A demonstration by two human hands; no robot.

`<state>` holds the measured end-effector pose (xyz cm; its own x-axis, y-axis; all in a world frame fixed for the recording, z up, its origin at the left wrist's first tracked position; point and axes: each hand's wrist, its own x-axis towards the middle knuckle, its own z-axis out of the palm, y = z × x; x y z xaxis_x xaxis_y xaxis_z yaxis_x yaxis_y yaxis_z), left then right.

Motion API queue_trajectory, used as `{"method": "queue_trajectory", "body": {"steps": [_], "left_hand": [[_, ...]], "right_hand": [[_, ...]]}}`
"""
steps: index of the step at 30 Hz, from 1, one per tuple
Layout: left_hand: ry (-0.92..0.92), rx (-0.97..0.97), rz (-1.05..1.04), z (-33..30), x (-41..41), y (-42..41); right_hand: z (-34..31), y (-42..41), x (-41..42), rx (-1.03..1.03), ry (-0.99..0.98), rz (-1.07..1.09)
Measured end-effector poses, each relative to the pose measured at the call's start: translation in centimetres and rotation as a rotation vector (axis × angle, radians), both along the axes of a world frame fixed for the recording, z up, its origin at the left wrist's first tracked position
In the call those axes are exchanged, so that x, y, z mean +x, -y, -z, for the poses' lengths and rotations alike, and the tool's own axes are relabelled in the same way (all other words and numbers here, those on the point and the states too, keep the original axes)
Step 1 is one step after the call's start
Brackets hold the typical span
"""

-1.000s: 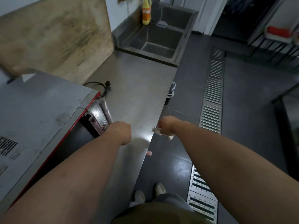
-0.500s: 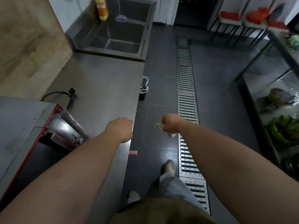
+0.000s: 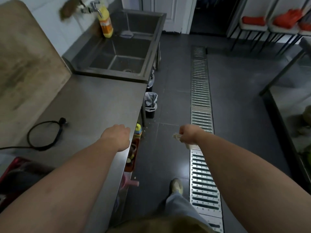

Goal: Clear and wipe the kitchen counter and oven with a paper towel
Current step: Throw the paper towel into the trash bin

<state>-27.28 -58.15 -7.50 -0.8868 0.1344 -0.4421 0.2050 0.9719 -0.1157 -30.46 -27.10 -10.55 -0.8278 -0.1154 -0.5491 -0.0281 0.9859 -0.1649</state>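
Note:
The steel kitchen counter runs along the left, with the oven's red-edged corner at the lower left. My left hand hovers over the counter's front edge with its fingers curled under, holding nothing that I can see. My right hand is out over the dark floor and grips a crumpled paper towel, whose ends stick out on both sides of the fist.
A black power cable loops on the counter by the oven. A sink with a yellow bottle lies beyond. A lined bin stands below the counter's edge. A floor drain grate runs ahead; racks stand on the right.
I have stepped forward along the counter: the oven has slid back to the lower left and the sink and bin are nearer. Both hands keep their pose, the right still gripping the towel.

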Motion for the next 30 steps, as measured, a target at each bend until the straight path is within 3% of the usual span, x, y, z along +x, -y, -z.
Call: {"method": "queue_trajectory", "body": {"steps": [13,22,30], "left_hand": [[-0.082,0.068,0.000,-3.5,-13.9,-9.8],[-0.035,0.067,-0.186,-1.4,-22.8,-2.6],[-0.086,0.201,-0.425,-1.2,-34.3,6.1]], "right_hand": [[0.9,-2.7,-17.1,-0.190,-0.019,-0.087],[0.4,0.4,-26.9,-0.155,0.007,-0.158],[-5.4,7.3,-40.1,-0.141,-0.129,-0.215]]}}
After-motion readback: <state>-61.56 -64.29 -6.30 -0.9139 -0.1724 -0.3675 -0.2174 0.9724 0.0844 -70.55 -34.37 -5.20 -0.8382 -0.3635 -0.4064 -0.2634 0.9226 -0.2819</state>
